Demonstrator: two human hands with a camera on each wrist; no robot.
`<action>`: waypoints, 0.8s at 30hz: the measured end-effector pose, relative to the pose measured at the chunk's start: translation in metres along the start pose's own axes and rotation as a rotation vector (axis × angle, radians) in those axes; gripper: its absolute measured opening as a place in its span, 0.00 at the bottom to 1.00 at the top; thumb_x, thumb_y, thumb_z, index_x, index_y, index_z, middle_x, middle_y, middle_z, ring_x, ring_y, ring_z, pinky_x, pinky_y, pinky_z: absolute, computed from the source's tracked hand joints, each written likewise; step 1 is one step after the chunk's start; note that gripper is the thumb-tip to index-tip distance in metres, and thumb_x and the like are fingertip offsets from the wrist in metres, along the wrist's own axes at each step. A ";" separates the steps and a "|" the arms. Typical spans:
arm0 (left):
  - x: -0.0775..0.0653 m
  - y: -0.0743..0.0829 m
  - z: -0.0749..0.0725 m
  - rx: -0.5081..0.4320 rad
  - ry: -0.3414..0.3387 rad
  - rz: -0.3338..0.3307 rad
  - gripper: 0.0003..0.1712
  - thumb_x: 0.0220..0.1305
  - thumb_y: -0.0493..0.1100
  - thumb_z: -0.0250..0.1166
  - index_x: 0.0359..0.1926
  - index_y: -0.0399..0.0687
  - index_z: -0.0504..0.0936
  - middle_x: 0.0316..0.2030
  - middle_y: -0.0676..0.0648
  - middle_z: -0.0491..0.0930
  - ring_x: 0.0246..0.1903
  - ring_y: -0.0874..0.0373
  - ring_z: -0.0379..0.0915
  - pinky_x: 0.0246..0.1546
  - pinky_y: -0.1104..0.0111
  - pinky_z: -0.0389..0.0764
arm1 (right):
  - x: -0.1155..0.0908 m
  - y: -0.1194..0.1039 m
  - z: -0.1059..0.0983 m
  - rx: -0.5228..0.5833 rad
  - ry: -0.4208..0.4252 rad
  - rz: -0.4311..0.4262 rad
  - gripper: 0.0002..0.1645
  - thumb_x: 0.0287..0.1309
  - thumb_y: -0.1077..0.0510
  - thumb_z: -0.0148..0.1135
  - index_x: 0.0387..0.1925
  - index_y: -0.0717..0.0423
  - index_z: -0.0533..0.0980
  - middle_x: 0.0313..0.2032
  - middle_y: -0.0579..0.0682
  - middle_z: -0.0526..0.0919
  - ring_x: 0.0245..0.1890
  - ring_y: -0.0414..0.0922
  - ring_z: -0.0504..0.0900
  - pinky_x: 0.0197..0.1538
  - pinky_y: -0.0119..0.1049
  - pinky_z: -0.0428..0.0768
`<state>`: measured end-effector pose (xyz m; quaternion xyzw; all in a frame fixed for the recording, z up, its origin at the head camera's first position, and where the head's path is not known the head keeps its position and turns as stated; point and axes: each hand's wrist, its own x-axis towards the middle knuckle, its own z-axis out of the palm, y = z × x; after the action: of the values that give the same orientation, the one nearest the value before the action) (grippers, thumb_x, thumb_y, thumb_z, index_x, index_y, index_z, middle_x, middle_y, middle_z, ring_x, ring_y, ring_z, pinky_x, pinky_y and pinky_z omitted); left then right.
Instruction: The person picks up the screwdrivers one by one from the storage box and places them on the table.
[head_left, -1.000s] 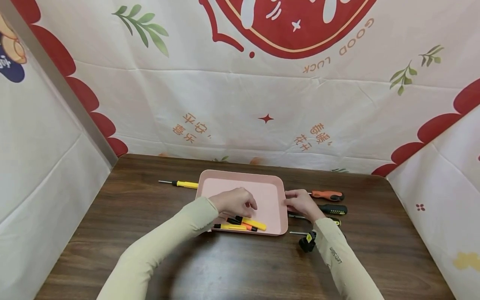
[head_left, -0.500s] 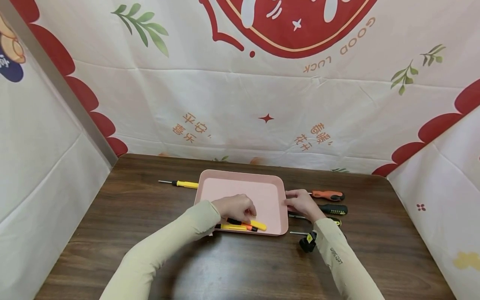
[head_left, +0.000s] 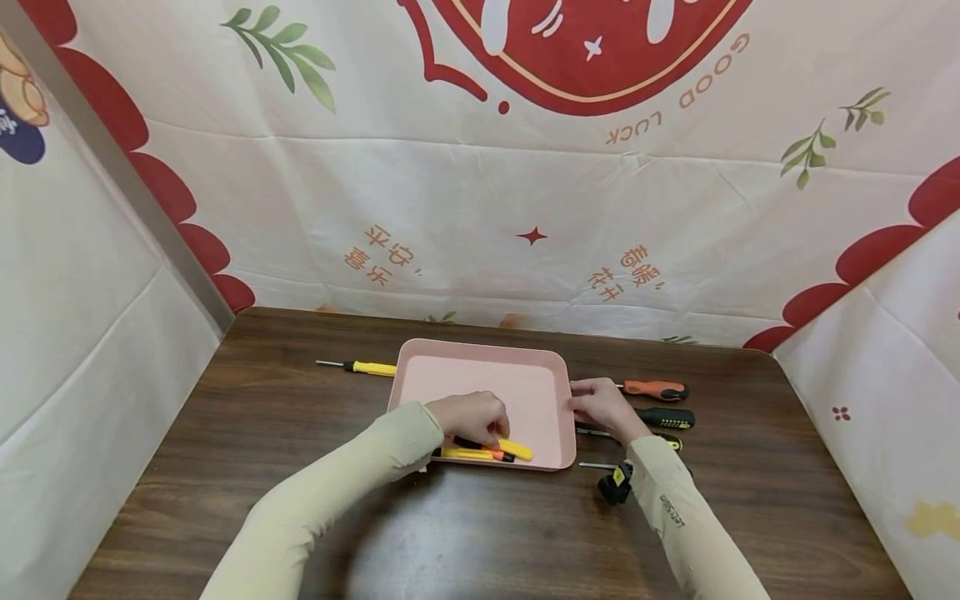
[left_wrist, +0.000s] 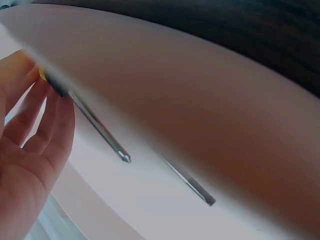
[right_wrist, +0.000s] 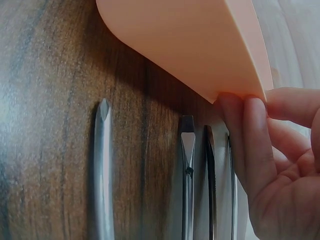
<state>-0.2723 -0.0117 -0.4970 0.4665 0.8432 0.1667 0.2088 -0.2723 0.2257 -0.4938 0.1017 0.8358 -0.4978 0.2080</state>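
Observation:
A pink tray [head_left: 525,387] stands on the wooden table with several screwdrivers along its near side. Inside it, my left hand [head_left: 472,414] pinches the handle of a yellow-and-black screwdriver [head_left: 517,451]. In the left wrist view its metal shaft [left_wrist: 102,131] slants across the tray floor, and another screwdriver tip [left_wrist: 200,192] lies close by. A slimmer yellow screwdriver [head_left: 467,454] and an orange-and-black handle [head_left: 506,456] lie beside the pinched one, partly hidden. My right hand [head_left: 602,407] grips the tray's right rim between thumb and fingers.
Right of the tray lie an orange-handled screwdriver [head_left: 654,390], a black-handled one [head_left: 666,418] and further shafts beneath my forearm. A black object with a yellow label [head_left: 617,483] sits near my right sleeve. Another yellow screwdriver [head_left: 373,368] lies left of the tray. Cloth walls surround the table.
My left hand has lowered onto the screwdrivers at the tray's near side and taken hold of the yellow-and-black one. My right hand stays on the rim.

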 end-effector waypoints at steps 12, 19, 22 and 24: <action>0.001 -0.001 0.001 0.025 -0.029 0.017 0.03 0.54 0.40 0.65 0.26 0.47 0.81 0.23 0.57 0.72 0.23 0.68 0.65 0.26 0.81 0.66 | 0.002 0.001 -0.001 0.003 0.005 0.001 0.26 0.53 0.67 0.56 0.56 0.70 0.68 0.44 0.62 0.78 0.25 0.36 0.77 0.33 0.31 0.79; 0.000 -0.001 0.001 -0.004 -0.022 0.040 0.04 0.55 0.39 0.63 0.27 0.47 0.77 0.24 0.56 0.73 0.25 0.68 0.66 0.29 0.80 0.68 | 0.001 0.001 0.000 -0.002 0.006 -0.004 0.26 0.54 0.67 0.55 0.56 0.70 0.68 0.44 0.62 0.78 0.25 0.35 0.77 0.32 0.30 0.78; -0.002 -0.001 -0.001 -0.022 -0.019 0.053 0.03 0.56 0.39 0.63 0.29 0.46 0.77 0.25 0.56 0.74 0.27 0.68 0.68 0.30 0.81 0.68 | 0.001 0.001 0.001 -0.006 0.009 -0.005 0.26 0.54 0.67 0.55 0.56 0.70 0.68 0.44 0.62 0.78 0.25 0.35 0.77 0.32 0.29 0.78; -0.003 -0.001 -0.003 -0.015 -0.009 0.068 0.02 0.57 0.39 0.62 0.30 0.46 0.76 0.25 0.56 0.74 0.27 0.68 0.68 0.31 0.80 0.68 | 0.001 0.001 0.001 -0.007 0.008 -0.003 0.26 0.54 0.66 0.55 0.56 0.69 0.68 0.44 0.62 0.78 0.25 0.35 0.77 0.32 0.29 0.78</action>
<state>-0.2730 -0.0152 -0.4944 0.4941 0.8245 0.1781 0.2104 -0.2722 0.2257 -0.4954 0.1018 0.8385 -0.4948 0.2042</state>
